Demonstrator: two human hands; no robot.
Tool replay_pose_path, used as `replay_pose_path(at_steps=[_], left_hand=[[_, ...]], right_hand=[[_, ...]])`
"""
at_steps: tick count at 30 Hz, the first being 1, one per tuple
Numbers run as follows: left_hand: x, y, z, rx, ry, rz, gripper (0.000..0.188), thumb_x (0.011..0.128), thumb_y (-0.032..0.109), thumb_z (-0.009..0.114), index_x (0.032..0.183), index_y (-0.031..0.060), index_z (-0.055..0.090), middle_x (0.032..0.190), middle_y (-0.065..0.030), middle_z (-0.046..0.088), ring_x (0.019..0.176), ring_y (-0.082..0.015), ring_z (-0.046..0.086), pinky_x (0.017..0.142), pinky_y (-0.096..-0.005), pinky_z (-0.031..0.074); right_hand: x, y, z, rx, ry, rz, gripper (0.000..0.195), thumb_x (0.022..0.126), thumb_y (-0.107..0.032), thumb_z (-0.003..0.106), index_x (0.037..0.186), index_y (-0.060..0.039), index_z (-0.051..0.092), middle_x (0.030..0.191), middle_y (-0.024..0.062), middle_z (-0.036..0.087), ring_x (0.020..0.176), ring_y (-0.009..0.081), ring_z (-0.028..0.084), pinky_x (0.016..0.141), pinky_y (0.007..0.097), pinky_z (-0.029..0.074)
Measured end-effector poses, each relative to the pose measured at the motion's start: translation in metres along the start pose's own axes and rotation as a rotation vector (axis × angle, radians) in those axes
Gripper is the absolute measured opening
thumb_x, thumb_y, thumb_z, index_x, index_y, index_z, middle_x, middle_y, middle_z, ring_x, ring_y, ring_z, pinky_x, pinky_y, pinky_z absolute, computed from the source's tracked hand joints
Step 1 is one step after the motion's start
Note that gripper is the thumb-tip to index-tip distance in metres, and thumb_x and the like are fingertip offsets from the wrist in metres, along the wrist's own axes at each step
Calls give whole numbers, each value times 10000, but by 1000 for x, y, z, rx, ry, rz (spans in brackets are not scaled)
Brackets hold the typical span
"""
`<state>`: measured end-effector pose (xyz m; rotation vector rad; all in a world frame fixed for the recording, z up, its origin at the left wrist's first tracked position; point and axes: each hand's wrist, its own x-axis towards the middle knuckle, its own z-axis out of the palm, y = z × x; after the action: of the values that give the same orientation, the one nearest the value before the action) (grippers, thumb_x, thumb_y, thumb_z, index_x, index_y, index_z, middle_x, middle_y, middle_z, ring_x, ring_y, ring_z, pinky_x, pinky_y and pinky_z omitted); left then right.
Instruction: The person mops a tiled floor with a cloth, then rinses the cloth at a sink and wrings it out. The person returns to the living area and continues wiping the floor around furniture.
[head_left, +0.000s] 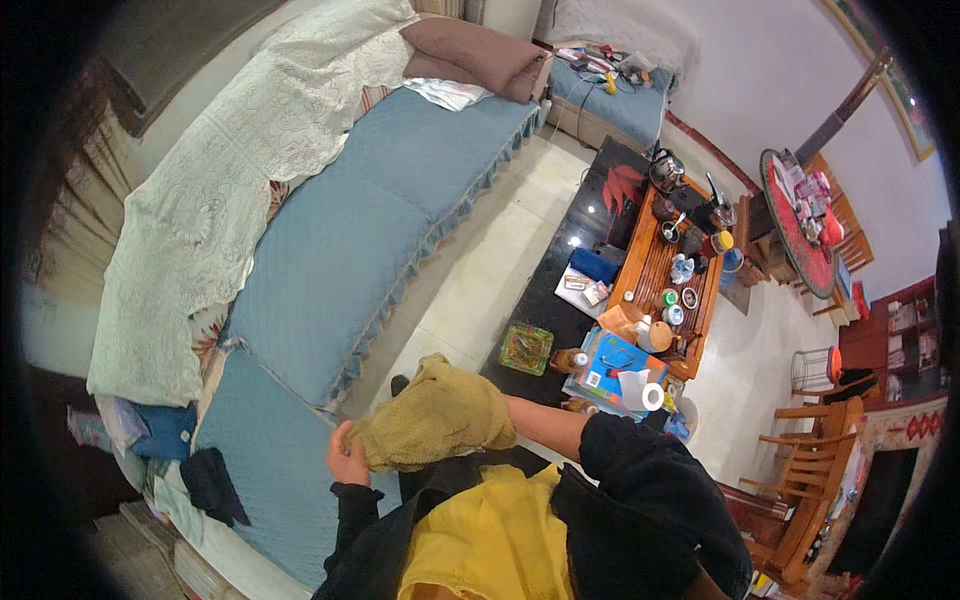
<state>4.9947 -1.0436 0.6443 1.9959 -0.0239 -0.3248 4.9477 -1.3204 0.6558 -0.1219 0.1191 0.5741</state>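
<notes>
A crumpled olive-yellow cloth (435, 416), perhaps a garment, hangs in front of my body between both arms. My left hand (349, 454) grips its left edge, with the fingers folded over the fabric. The cloth covers my right hand completely, and only the forearm shows entering it from the right. Beyond the cloth lies the blue quilted sofa cover (330, 300). A dark folded cloth (214, 486) rests on the sofa at the lower left.
To the right stands a black coffee table (517, 300) with a snack tray (527, 349), bottles, books, a paper roll (651, 397) and a wooden tea tray (630, 262). A brown cushion (480, 56) sits at the sofa's far end.
</notes>
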Motion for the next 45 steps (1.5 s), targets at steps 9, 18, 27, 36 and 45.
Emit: replay_pose_path(at_steps=[9, 18, 27, 36, 45], left_hand=[[171, 47, -36, 10, -259, -216, 340, 934, 34, 451, 1257, 79, 549, 1163, -104, 622, 644, -153, 612, 491, -285, 497], [303, 38, 27, 61, -403, -77, 303, 883, -6, 466, 1146, 56, 603, 1060, -97, 646, 652, -153, 611, 476, -300, 487], [414, 147, 190, 188, -697, 180, 213, 930, 216, 586, 974, 27, 674, 894, -59, 666, 679, -135, 628, 600, -301, 541], [503, 230, 353, 93, -839, -8, 273, 948, 257, 537, 1026, 32, 670, 861, -60, 671, 685, -121, 615, 615, -265, 498], [586, 274, 494, 222, -995, -153, 435, 991, 396, 424, 1148, 38, 614, 970, -94, 659, 733, -153, 628, 630, -282, 513]], right_hand=[[120, -83, 3, -7, 68, -179, 341, 954, -419, 442, 1104, -133, 554, 988, 87, 598, 946, 246, 575, 868, 410, 439], [120, -149, 2, -92, 308, -472, 294, 934, -393, 461, 1046, -141, 563, 927, 82, 596, 895, 245, 578, 828, 412, 426], [52, -280, -14, -432, 611, -725, 249, 915, -367, 479, 988, -148, 573, 865, 78, 595, 843, 244, 580, 788, 415, 414], [-15, -458, 1, -1940, 1232, -551, 207, 896, -341, 497, 930, -155, 583, 804, 73, 593, 792, 242, 583, 749, 418, 401], [-60, -631, -18, -2361, 1402, -335, 171, 877, -315, 515, 873, -162, 592, 742, 69, 591, 741, 241, 585, 709, 420, 388]])
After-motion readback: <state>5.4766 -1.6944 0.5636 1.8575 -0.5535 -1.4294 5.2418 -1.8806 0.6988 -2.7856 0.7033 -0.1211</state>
